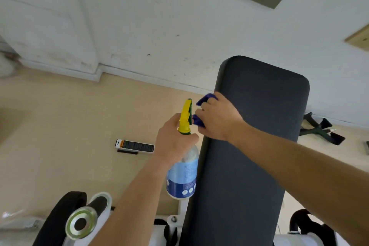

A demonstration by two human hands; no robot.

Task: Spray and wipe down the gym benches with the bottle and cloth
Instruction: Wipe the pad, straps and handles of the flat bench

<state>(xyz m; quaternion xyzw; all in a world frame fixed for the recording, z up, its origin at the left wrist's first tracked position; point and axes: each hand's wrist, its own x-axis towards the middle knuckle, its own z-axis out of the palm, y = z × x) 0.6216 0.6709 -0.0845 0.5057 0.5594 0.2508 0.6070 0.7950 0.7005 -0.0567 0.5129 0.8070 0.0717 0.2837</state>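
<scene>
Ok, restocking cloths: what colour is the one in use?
Dark blue-purple cloth, head view.

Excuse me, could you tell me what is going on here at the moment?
A person is cleaning a gym bench. Their left hand grips a spray bottle by the neck, yellow trigger head up, just beside the bench. Their right hand holds a blue cloth bunched against the left edge of the dark bench pad, partway along it. No spray mist is visible.

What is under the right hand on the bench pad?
A bunched blue cloth, showing past the right hand at the left edge of the bench pad. The hand covers the rest of it.
</scene>
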